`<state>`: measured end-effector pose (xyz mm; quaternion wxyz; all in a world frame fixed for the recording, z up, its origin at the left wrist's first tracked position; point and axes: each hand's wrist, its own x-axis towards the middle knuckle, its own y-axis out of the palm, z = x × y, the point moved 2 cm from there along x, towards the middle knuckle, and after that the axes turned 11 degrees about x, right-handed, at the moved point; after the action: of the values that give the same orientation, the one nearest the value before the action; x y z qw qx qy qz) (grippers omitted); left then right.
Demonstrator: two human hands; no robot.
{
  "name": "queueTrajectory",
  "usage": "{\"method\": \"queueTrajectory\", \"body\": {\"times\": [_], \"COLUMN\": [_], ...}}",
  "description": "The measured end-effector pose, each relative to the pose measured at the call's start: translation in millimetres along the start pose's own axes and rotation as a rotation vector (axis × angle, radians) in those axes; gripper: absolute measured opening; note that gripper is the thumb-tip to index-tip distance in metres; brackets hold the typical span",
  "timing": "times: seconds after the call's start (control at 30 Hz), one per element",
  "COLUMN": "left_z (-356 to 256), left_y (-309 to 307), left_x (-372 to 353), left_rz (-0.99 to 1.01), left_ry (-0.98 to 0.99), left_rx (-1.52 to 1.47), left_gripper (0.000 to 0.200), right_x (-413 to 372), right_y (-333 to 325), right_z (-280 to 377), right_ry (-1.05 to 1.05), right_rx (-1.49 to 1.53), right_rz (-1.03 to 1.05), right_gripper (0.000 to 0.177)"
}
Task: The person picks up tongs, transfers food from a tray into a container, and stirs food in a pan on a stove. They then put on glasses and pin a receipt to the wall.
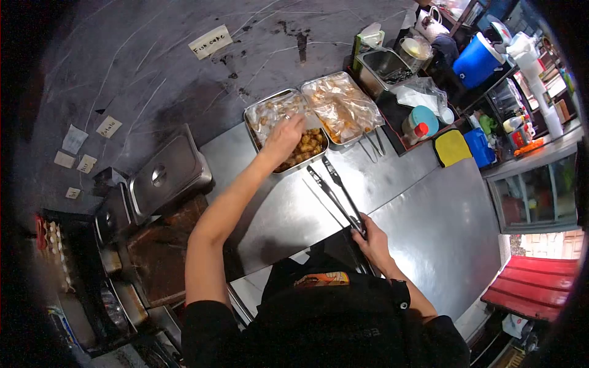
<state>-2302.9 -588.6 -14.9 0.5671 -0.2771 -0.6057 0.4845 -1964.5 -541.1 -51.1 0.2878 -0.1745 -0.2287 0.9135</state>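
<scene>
My left hand (283, 140) reaches over the left metal tray (299, 167), its fingers closed on the clear plastic sheet (270, 115) that lies over the tray's far part. Browned chunks of food (310, 145) show uncovered in the near right part of that tray. In my right hand (374, 245) is a pair of metal tongs (331, 191), its two arms apart and their tips just short of the tray. A second tray of food under a plastic sheet (343, 104) stands against the first, on its right.
A lidded steel container (165, 178) stands on the left. Behind on the right are a steel bin (386, 67), a red-capped bottle (417, 131) and a yellow cloth (453, 147). The steel counter (429, 214) runs to the right, and a handwritten label (210, 42) is on the wall.
</scene>
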Motion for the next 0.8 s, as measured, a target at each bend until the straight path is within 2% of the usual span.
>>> {"method": "queueTrajectory", "body": {"times": [0.03,0.1,0.17,0.23,0.33,0.4,0.67,0.8], "left_z": [2.9,3.2,1.5,-6.2,-24.7,-35.2,-46.4,-47.3], "left_y": [-8.5,-24.3,-29.4,-31.5,-30.5,-27.6,1.9,8.1], "left_x": [3.7,8.9,8.1,5.6,0.9,-3.4,-22.1,-27.0], "left_rz": [-0.07,-0.069,-0.066,-0.101,-0.027,-0.054,0.046,0.072], "left_ry": [-0.004,0.03,0.063,0.236,0.263,0.322,0.274,0.178], "left_rx": [-0.011,0.004,0.02,0.154,0.197,0.264,0.138,0.072], "left_gripper": [0.025,0.029,0.032,0.036,0.04,0.045,0.05,0.054], "right_x": [6.9,23.1,39.7,56.9,85.3,101.6,162.5,181.8], "right_y": [4.3,14.9,26.1,33.2,45.7,51.3,83.7,93.4], "right_z": [1.6,2.4,8.4,26.5,40.2,51.4,65.7,61.0], "right_ry": [-0.04,-0.129,-0.133,-0.148,-0.206,-0.23,-0.212,-0.309], "right_rx": [-0.007,-0.021,-0.049,-0.083,-0.138,-0.116,-0.03,-0.005], "right_rz": [0.012,0.031,0.017,-0.004,-0.052,-0.046,-0.065,-0.041], "right_gripper": [0.048,0.048,0.047,0.046,0.046,0.045,0.04,0.046]}}
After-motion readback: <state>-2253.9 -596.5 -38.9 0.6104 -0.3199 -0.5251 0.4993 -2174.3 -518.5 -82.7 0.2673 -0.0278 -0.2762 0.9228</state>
